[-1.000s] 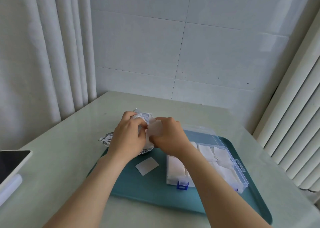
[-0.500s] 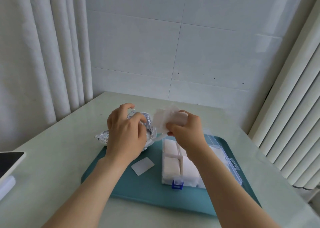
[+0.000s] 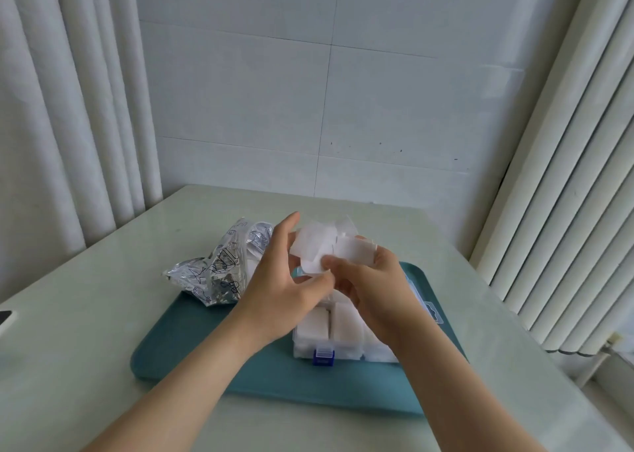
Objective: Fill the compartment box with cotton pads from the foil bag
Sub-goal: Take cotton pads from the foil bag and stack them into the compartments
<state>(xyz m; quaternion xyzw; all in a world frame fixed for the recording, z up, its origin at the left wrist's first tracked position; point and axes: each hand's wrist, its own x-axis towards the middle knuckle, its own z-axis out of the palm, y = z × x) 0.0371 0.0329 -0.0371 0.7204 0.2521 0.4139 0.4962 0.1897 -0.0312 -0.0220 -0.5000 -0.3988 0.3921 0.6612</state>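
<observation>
Above the compartment box (image 3: 329, 331) both hands hold a small stack of white cotton pads (image 3: 326, 245). My right hand (image 3: 370, 287) grips the stack from below and behind. My left hand (image 3: 284, 280) touches its left edge, thumb and fingers pinching the pads. The clear box has a blue latch at its front, and its near compartments are packed with white pads. The crumpled silver foil bag (image 3: 216, 273) lies on its side to the left, free of both hands, partly on the teal tray (image 3: 192, 348).
The teal tray sits on a pale green table (image 3: 85, 314). The box's clear lid (image 3: 425, 304) lies open to the right. A phone's corner (image 3: 5, 318) shows at the left edge. Curtains hang at left and right.
My left hand let go of the foil bag and moved right to the pads. My right hand carried the pads out of the bag to above the box. The loose pad on the tray is now hidden.
</observation>
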